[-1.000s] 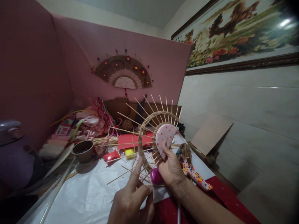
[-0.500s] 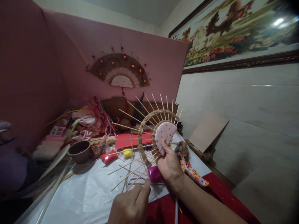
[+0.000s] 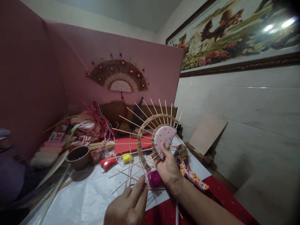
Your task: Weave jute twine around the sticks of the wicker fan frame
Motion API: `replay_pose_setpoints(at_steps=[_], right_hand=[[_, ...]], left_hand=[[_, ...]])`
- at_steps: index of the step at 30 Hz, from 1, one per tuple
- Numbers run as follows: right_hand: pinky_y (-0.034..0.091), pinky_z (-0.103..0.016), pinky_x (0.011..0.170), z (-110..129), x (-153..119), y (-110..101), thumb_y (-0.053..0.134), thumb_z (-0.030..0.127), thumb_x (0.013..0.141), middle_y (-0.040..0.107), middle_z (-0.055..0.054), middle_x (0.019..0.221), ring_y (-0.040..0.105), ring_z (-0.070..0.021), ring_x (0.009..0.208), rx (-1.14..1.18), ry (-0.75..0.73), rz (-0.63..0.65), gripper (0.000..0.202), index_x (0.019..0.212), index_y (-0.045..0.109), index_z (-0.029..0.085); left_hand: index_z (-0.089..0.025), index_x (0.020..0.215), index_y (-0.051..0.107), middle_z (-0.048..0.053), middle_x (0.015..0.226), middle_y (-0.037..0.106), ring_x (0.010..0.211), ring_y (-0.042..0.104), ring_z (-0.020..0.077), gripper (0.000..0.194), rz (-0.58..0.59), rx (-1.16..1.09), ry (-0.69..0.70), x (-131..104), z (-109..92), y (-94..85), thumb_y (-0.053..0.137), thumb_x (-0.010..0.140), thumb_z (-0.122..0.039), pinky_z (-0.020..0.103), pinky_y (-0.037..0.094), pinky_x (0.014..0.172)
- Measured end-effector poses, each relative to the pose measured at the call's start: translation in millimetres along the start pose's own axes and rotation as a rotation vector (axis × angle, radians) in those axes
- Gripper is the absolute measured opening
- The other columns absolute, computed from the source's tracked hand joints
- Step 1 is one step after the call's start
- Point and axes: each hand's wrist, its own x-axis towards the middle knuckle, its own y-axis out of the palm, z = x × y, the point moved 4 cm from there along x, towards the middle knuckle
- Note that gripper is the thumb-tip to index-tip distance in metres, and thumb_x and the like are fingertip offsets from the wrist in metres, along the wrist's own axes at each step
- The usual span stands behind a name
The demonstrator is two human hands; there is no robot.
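Observation:
My right hand (image 3: 170, 170) is closed around a fan frame, its thumb pressed on the white, red-dotted half-round pad (image 3: 164, 137). Thin wooden sticks radiate from the pad. A band of brown twisted cord (image 3: 142, 140) is woven through them in an arc. My left hand (image 3: 127, 203) is closed, its fingertips together near the band's lower end and the lower sticks. What it pinches, if anything, is hidden. A shiny purple packet (image 3: 154, 179) lies just behind the fingertips, beside my right hand.
On the white-covered table (image 3: 86, 197) sit a brown bowl (image 3: 78, 160), red packet (image 3: 108, 162), yellow packet (image 3: 127, 158), red sheet (image 3: 131, 144) and flower-patterned piece (image 3: 192, 175). Ribbons and cloth (image 3: 86, 125) pile behind. A finished fan (image 3: 120, 75) hangs on the pink partition. At left, someone's purple clothing shows.
My left hand has shifted slightly left, its fingertips drawing away from the purple packet. My right hand keeps its hold on the fan frame. The camera view has tilted up a little.

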Motion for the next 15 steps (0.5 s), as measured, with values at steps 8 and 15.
replay_pose_setpoints(at_steps=[8, 15], right_hand=[[0.051, -0.022, 0.075, -1.0, 0.0, -2.0, 0.068, 0.015, 0.068, 0.070, 0.001, 0.084, 0.064, -0.0089, 0.075, -0.001, 0.003, -0.010, 0.026, 0.092, 0.062, 0.019], [0.050, -0.022, 0.078, -0.5, 0.0, -1.2, 0.068, 0.018, 0.070, 0.070, 0.000, 0.084, 0.064, -0.0086, 0.076, 0.000, 0.017, 0.011, 0.022, 0.091, 0.062, 0.019]], left_hand=[[-0.016, 0.091, 0.067, 0.010, 0.100, 0.070, 0.067, 0.068, 0.0185, 0.037, -0.021, 0.043, -0.014, 2.8, 1.3, -1.7, 0.033, 0.084, -0.005, 0.025, 0.055, 0.051], [-0.015, 0.093, 0.066, 0.011, 0.098, 0.071, 0.065, 0.068, 0.0169, 0.036, 0.012, 0.058, 0.009, 3.3, 1.3, -0.9, 0.033, 0.084, -0.005, 0.024, 0.055, 0.052]])
